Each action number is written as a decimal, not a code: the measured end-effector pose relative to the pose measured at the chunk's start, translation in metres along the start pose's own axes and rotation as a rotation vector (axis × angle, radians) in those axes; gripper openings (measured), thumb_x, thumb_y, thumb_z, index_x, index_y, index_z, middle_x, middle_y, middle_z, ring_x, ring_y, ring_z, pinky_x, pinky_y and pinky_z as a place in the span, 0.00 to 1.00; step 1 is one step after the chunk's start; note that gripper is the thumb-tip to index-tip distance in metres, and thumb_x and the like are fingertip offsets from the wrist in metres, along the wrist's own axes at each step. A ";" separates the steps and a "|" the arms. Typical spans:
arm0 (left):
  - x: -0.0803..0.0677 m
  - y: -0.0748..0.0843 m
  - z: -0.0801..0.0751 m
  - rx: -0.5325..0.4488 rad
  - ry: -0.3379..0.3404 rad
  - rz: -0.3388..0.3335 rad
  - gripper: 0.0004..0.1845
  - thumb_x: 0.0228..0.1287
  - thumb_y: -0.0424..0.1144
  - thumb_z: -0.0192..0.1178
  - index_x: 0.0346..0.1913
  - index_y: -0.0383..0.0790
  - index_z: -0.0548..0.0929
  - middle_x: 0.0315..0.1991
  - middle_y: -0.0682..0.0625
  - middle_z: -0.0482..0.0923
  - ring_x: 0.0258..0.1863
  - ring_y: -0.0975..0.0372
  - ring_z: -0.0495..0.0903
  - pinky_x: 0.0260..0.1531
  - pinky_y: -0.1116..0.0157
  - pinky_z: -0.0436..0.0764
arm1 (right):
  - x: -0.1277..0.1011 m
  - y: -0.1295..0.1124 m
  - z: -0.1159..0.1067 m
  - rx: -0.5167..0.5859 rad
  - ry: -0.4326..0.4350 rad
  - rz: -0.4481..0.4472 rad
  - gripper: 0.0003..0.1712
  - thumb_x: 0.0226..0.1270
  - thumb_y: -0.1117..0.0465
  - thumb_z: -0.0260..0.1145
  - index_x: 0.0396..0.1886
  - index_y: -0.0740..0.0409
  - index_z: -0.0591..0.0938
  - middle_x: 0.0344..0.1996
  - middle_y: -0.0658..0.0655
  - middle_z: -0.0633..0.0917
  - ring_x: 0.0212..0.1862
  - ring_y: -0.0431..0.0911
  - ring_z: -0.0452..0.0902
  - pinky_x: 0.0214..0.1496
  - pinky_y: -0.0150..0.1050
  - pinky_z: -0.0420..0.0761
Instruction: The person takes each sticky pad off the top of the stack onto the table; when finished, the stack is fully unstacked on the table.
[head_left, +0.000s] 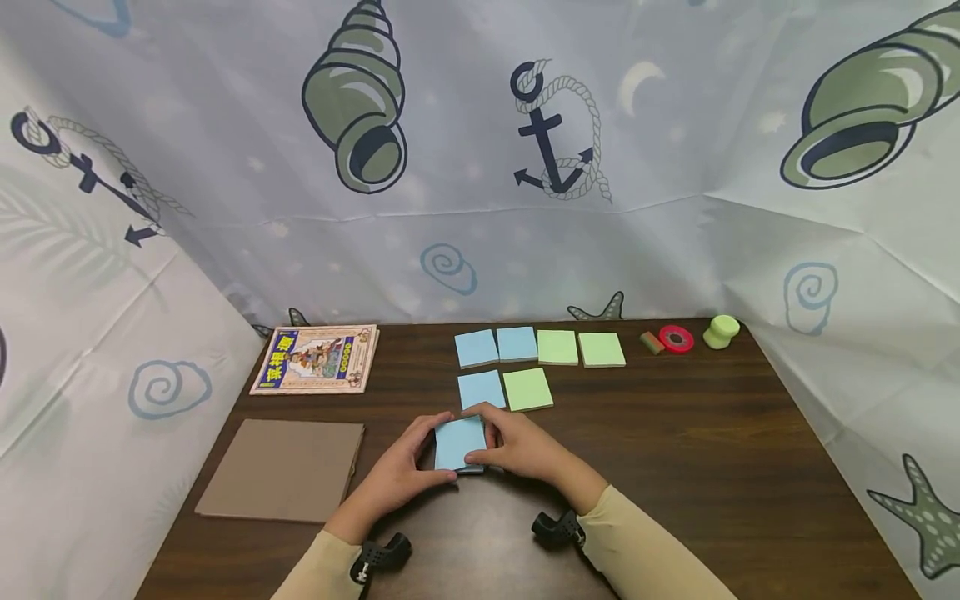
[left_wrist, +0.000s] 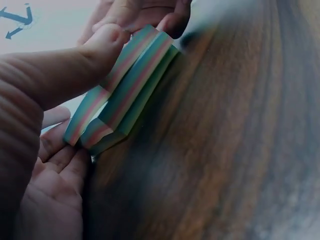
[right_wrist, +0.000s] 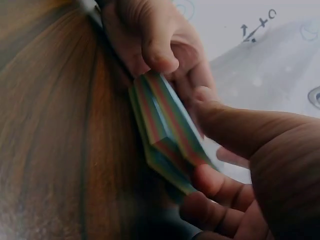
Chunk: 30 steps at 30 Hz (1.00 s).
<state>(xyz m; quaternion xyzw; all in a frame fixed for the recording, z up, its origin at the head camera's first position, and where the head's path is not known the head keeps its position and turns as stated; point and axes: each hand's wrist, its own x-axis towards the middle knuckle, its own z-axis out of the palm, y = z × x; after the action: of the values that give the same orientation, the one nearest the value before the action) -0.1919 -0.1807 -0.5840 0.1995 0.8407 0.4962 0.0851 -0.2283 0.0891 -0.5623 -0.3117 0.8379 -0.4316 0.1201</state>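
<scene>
Gripping a sticky-note pad (head_left: 459,443) from both sides, the left hand (head_left: 401,475) and right hand (head_left: 521,448) hold it at the near middle of the table (head_left: 675,467), thumbs on top, fingers curled under. Its blue face points up, tipped slightly toward the person; its long axis runs near to far. Blue and green notes (head_left: 527,388) lie just beyond.

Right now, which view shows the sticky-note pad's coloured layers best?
The left wrist view: the sticky-note pad shows its striped red, green and blue edge, with a thumb on top. The right wrist view shows the same edge, partly covered by fingers. The head view shows only its blue top sheet between both hands.
</scene>
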 end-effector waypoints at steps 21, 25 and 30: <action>0.000 0.010 0.007 0.221 0.044 -0.072 0.58 0.54 0.50 0.87 0.84 0.43 0.66 0.77 0.44 0.71 0.74 0.51 0.75 0.73 0.43 0.76 | 0.001 0.009 0.003 -0.012 -0.039 0.037 0.38 0.69 0.39 0.79 0.75 0.37 0.76 0.33 0.44 0.81 0.27 0.37 0.75 0.31 0.31 0.76; 0.001 0.009 0.008 0.240 0.049 -0.074 0.58 0.54 0.51 0.87 0.84 0.42 0.65 0.77 0.44 0.70 0.71 0.53 0.75 0.71 0.45 0.78 | 0.001 0.011 0.001 0.025 -0.032 0.010 0.38 0.69 0.41 0.80 0.74 0.38 0.76 0.32 0.45 0.81 0.26 0.36 0.75 0.30 0.30 0.76; 0.002 0.007 0.011 0.241 0.051 -0.078 0.57 0.53 0.50 0.87 0.83 0.42 0.67 0.77 0.44 0.68 0.71 0.53 0.74 0.71 0.46 0.78 | 0.001 0.015 0.002 0.052 -0.030 -0.015 0.38 0.69 0.43 0.80 0.74 0.40 0.77 0.32 0.46 0.81 0.25 0.34 0.73 0.29 0.29 0.76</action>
<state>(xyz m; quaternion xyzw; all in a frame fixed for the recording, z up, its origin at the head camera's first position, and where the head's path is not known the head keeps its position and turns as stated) -0.1883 -0.1687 -0.5834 0.1627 0.9032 0.3929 0.0586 -0.2348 0.0934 -0.5749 -0.3210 0.8221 -0.4496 0.1377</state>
